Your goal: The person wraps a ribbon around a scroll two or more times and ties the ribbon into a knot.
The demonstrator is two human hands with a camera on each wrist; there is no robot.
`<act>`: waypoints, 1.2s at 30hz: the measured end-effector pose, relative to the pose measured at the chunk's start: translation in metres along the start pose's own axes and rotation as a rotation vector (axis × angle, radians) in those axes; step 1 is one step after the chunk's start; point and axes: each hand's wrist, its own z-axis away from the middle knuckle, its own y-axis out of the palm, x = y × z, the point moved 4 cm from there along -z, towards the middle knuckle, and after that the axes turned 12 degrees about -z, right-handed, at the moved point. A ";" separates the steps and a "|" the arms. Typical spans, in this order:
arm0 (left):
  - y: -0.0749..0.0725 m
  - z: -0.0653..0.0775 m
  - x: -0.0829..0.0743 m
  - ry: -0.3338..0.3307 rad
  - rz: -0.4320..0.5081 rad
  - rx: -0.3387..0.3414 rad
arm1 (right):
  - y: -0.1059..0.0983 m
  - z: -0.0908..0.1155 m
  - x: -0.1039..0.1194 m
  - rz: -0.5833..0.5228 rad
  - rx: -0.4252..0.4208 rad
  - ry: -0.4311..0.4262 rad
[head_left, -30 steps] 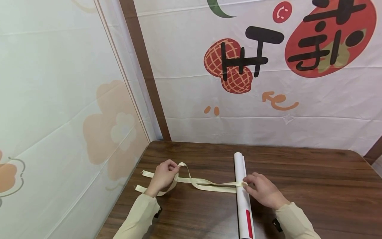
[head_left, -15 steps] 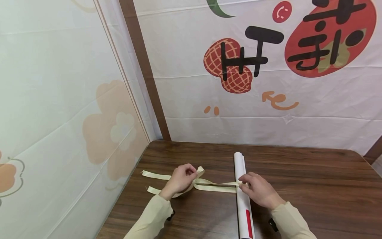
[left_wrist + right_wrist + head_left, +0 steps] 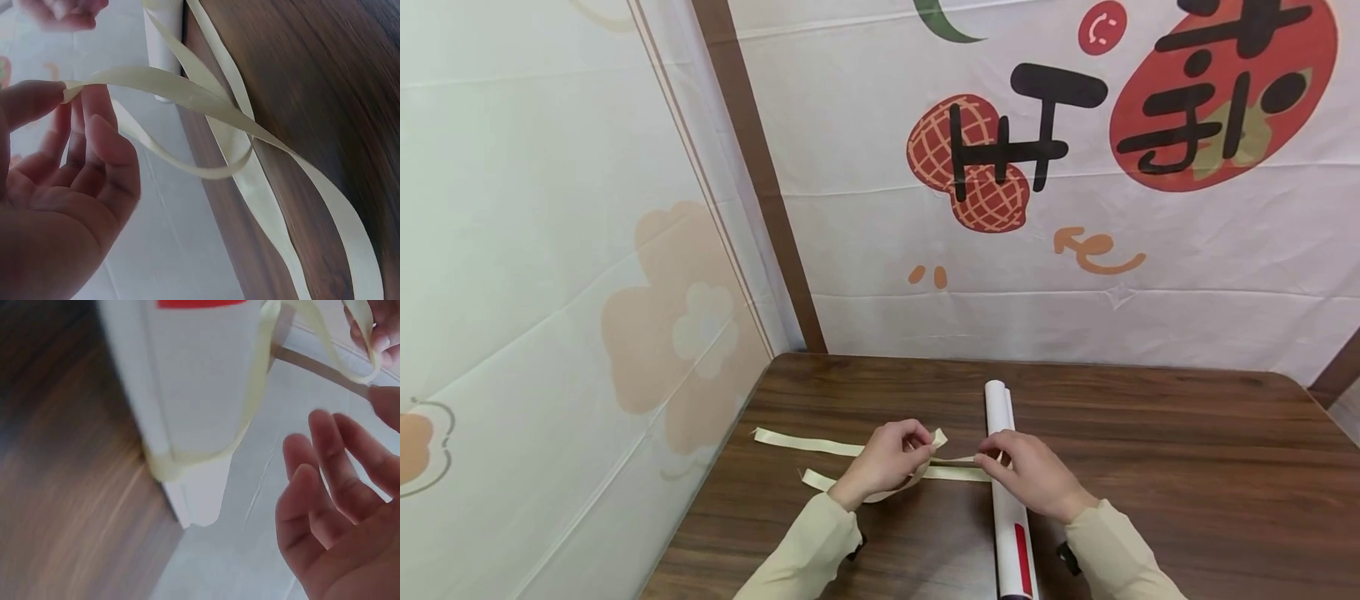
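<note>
A rolled-up white sheet [image 3: 1011,521] with a red patch lies lengthwise on the table. A pale yellow ribbon [image 3: 808,442] passes around its middle, and both tails run out to the left. Thumb and fingertips of my left hand [image 3: 891,457] pinch a raised loop of this ribbon [image 3: 169,87], just left of the roll. My right hand [image 3: 1036,471] hovers over the roll with loosely bent fingers. In the right wrist view the right hand [image 3: 340,500] holds nothing, and the ribbon band [image 3: 206,456] wraps the roll beside it.
The dark wood-grain table [image 3: 1165,450] extends to the right of the roll. A printed white cloth [image 3: 865,217] hangs behind the table, and another cloth [image 3: 550,333] stands along its left edge.
My left hand has carried the ribbon loop rightward, close to the roll, and the near tail has slid right with it. My right hand has shifted slightly left over the roll.
</note>
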 end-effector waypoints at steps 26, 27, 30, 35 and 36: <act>0.015 -0.002 -0.030 0.076 0.056 0.002 | 0.007 -0.013 0.001 -0.521 0.022 0.234; 0.014 -0.001 -0.030 0.073 0.057 0.000 | 0.007 -0.013 0.001 -0.519 0.015 0.239; 0.012 -0.001 -0.025 0.066 0.052 -0.009 | 0.002 -0.011 -0.002 -0.514 -0.006 0.248; 0.006 0.002 -0.009 0.036 0.029 -0.029 | -0.009 -0.008 -0.007 -0.506 -0.058 0.250; 0.004 0.003 -0.005 0.030 0.021 -0.035 | -0.012 -0.008 -0.008 -0.505 -0.068 0.246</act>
